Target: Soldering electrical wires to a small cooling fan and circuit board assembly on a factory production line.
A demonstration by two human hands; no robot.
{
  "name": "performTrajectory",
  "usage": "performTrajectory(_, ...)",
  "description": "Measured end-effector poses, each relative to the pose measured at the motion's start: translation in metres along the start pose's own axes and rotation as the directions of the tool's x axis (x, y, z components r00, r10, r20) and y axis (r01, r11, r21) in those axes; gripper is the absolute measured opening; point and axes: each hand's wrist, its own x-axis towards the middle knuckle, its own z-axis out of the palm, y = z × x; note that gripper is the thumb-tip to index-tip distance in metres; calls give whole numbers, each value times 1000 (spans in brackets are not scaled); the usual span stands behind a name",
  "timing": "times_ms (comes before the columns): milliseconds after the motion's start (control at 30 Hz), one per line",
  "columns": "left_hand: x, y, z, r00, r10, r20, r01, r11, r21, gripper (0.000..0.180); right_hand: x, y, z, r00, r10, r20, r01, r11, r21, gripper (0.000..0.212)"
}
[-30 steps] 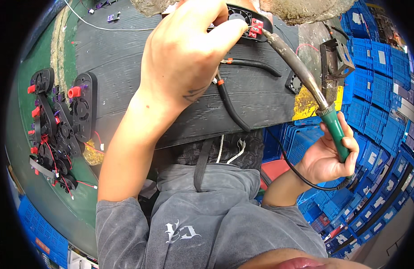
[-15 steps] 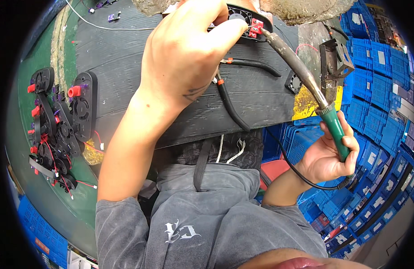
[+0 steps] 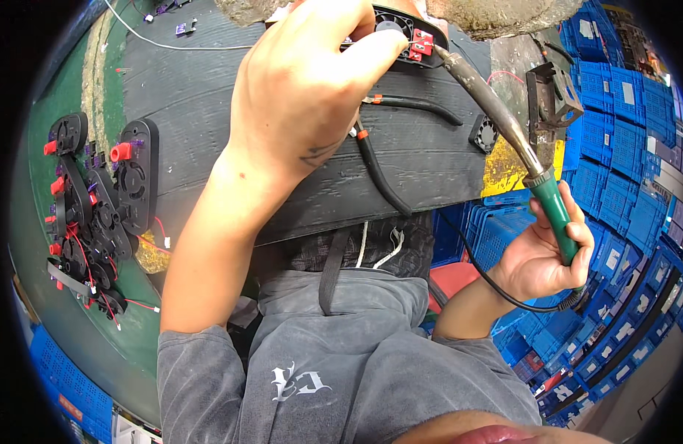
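Note:
My right hand is wrapped round the green handle of a soldering iron. Its metal shaft slants up and left, with the tip just right of a red connector. That connector sits in a black oval housing with a small fan in it. Over the left part of the housing, my left hand is closed in a pinch, thumb beside the connector. A thin grey solder wire runs from the upper left into this hand, which hides most of the housing and the wire's end.
Black-handled pliers lie below my left hand. A small loose fan and a metal bracket stand are at the right. Several black housings with red connectors pile up at the left. Blue crates are stacked on the right.
The soldering iron's tip has shifted slightly right, from against the red connector to just beside it. My left hand has hardly moved.

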Motion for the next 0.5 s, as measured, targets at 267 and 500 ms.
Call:
performTrajectory(267,36,23,-32,815,-238,528,63,943,327,21,0,1,3,1000,-15,-22,15,1000,-12,43)
performTrajectory(500,45,24,-35,714,-311,627,29,908,417,19,0,-1,0,1000,4,5,-4,999,36,40)
